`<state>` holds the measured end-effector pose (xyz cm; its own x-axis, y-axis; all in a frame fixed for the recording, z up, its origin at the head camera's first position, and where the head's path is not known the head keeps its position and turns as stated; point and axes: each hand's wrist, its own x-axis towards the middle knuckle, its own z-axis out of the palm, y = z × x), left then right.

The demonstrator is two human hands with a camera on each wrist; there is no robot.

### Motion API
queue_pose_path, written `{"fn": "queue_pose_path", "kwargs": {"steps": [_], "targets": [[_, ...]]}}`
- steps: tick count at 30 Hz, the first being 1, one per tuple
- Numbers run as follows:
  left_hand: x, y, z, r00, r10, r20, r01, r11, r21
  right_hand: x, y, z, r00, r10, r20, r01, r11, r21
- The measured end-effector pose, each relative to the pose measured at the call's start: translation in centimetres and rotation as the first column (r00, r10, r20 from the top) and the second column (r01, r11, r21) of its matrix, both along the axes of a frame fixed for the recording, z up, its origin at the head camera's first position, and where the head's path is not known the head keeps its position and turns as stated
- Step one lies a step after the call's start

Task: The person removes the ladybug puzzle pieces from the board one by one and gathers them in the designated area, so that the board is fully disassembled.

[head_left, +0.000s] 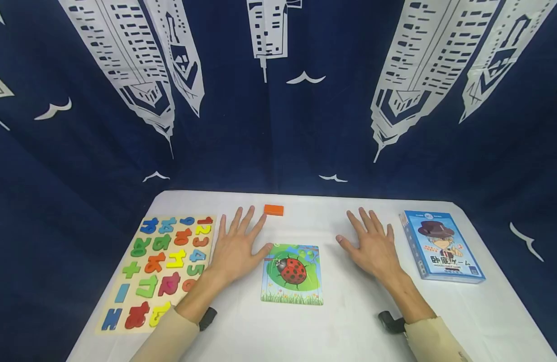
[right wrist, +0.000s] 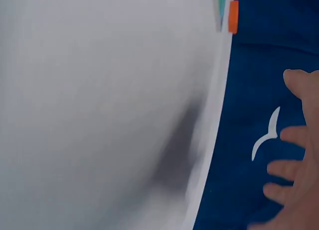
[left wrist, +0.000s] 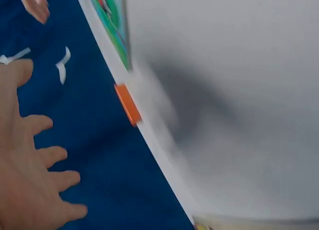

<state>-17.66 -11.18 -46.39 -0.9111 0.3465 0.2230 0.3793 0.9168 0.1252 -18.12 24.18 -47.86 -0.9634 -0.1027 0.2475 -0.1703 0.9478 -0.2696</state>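
two hands are in front of us over the white table [head_left: 351, 327], the left hand [head_left: 235, 254] and the right hand [head_left: 371, 251], both spread with fingers straight and apart, neither grasping anything. between them we see the ladybug picture [head_left: 292, 271], lying flat on the table, nearer the left hand than the right. the left thumb reaches to its upper left corner; we cannot tell whether they touch. the orange block [head_left: 273, 210] lies behind the picture, close to the table's far edge, just beside the left index fingertip.

on our left we have the number board [head_left: 183, 273], filled with coloured numbers and signs, the left hand right by its side and the forearm crossing its lower right corner. on our right the blue box [head_left: 443, 246] lies flat, a figure in a dark hat on its lid, near the right hand but apart from it. in both wrist views we see a blurred shadow on the table and that wrist's own hand against the navy cloth [head_left: 269, 141], which hangs behind with white towers and birds on it. we also see beige sleeves [head_left: 167, 336] on both arms.
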Motion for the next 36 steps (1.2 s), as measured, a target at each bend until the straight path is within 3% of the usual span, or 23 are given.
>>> {"fn": "queue_pose_path", "kwargs": {"steps": [4, 8, 11, 14, 18, 26, 36], "targets": [[1.1, 1.5, 0.0, 0.987, -0.140, 0.074, 0.138, 0.990, 0.027, 0.6, -1.4, 0.5, 0.990, 0.109, 0.083, -0.091, 0.976, -0.199], [2.2, 2.9, -0.8, 0.943, -0.270, 0.195, 0.267, 0.963, 0.039, 1.0, -2.8, 0.4, 0.959, 0.196, 0.204, -0.104, 0.915, -0.389], [2.8, 3.7, -1.8, 0.909, -0.318, 0.268, 0.324, 0.946, 0.023, 1.2, -3.7, -0.2, 0.935, 0.218, 0.281, -0.077, 0.895, -0.438], [3.4, 4.2, -2.7, 0.894, -0.324, 0.309, 0.346, 0.938, -0.018, 1.2, -4.4, -1.0, 0.914, 0.225, 0.336, -0.060, 0.897, -0.437], [3.8, 4.4, -3.1, 0.889, -0.325, 0.323, 0.359, 0.932, -0.049, 1.3, -5.1, -1.5, 0.908, 0.226, 0.354, -0.074, 0.916, -0.394], [3.9, 4.6, -3.1, 0.890, -0.317, 0.328, 0.353, 0.934, -0.056, 1.3, -5.8, -1.8, 0.917, 0.190, 0.350, -0.092, 0.956, -0.279], [3.9, 4.9, -3.2, 0.892, -0.316, 0.324, 0.357, 0.931, -0.074, 1.6, -6.4, -1.7, 0.924, 0.175, 0.340, -0.081, 0.959, -0.273]]}}
